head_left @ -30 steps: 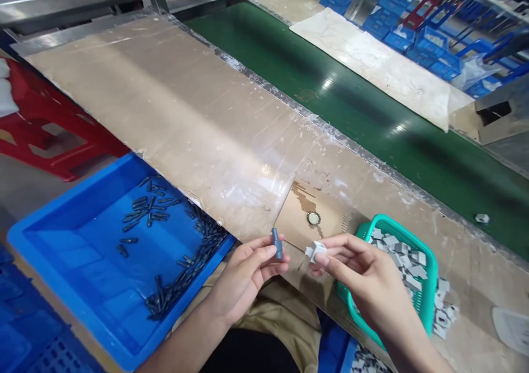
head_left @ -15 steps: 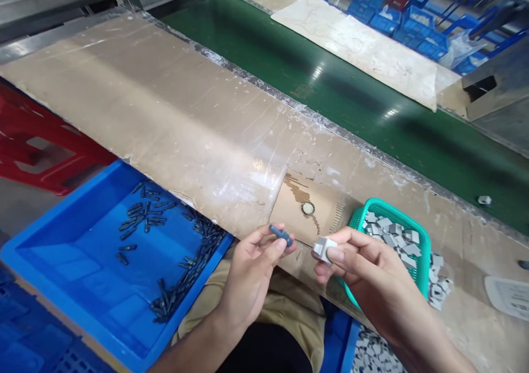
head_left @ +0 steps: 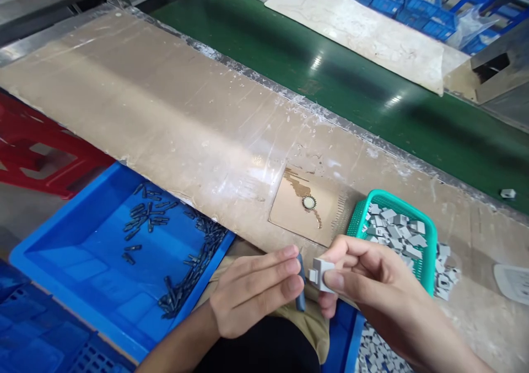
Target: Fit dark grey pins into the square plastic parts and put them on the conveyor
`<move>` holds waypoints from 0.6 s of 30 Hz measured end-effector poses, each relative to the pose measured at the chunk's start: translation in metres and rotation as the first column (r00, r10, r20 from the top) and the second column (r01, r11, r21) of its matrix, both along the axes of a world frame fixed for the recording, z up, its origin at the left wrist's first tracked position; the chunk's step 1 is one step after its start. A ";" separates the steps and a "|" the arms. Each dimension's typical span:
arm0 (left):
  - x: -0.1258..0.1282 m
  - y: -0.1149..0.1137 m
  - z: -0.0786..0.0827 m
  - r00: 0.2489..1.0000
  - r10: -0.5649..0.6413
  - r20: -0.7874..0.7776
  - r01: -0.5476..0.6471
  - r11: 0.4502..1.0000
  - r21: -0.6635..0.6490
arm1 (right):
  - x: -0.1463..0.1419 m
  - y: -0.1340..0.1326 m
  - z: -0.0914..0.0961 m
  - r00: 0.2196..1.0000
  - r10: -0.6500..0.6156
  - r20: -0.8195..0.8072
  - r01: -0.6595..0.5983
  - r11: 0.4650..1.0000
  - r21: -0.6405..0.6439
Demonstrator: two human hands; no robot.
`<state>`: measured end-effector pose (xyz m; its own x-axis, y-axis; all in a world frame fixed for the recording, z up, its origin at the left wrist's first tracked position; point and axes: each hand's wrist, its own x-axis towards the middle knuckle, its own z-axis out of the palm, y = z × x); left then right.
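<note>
My left hand (head_left: 260,290) is turned with its back up and its fingers together. It grips a dark blue-grey plastic pin (head_left: 301,285), which stands roughly upright at the fingertips; the thumb is hidden. Close beside it, my right hand (head_left: 367,285) pinches a small grey plastic block (head_left: 321,275) between thumb and fingers. A narrow tab on the block points left at the pin. Only a slight gap, if any, separates the two parts; I cannot tell whether they touch.
Similar dark pins lie in a blue tray (head_left: 82,274) on the left. Grey blocks fill a green basket (head_left: 432,252) on the right, with more beside it and in a lower blue bin. A bottle cap (head_left: 308,203) sits on wet cardboard (head_left: 285,207). Beyond runs a green conveyor belt (head_left: 256,48).
My left hand has rolled over, back now up, and the pin has swung from slanted to nearly upright. The grey block has moved slightly down and turned its tab toward the pin.
</note>
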<state>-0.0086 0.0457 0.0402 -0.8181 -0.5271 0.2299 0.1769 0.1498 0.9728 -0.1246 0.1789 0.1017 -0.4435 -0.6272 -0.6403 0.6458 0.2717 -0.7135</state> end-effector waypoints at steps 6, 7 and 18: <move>-0.009 -0.015 0.010 0.988 -0.153 -0.028 0.136 0.936 -0.324 | -0.003 0.002 -0.006 0.996 0.041 0.074 -0.041 0.999 -0.009; -0.011 -0.019 0.008 0.974 -0.226 0.008 0.218 0.929 -0.299 | -0.004 0.002 -0.007 0.995 0.045 0.092 -0.043 0.999 -0.018; -0.046 -0.036 0.000 0.931 -0.344 0.120 0.314 0.925 0.215 | -0.027 -0.010 -0.017 0.999 -0.004 -0.033 0.004 1.000 -0.009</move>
